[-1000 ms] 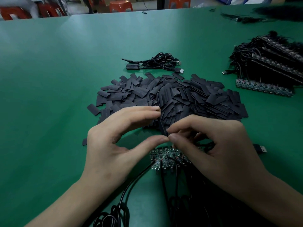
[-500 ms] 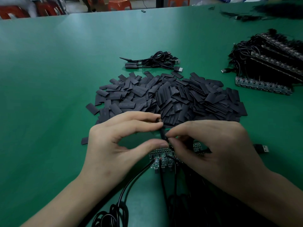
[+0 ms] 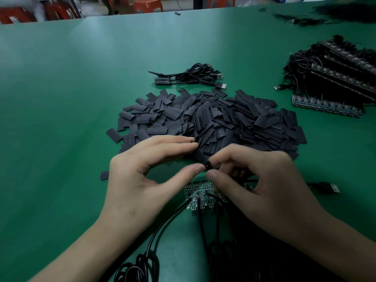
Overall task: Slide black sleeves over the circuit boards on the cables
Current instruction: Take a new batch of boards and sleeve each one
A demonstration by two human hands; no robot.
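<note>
A big heap of flat black sleeves lies in the middle of the green table. Just in front of it my left hand and my right hand meet, fingertip to fingertip, both pinching one black sleeve that stands tilted between them. Whether a board is inside it is hidden. Under my hands lies a row of small circuit boards with black cables running toward me.
Finished sleeved cables lie behind the heap. At the right stands a stack of board strips with cables. A USB plug lies right of my right hand. Red stools stand beyond the far table edge.
Both hands have stayed together in front of the heap. The pinched sleeve has tilted a little between the fingertips, and my right fingers have shifted on it.
</note>
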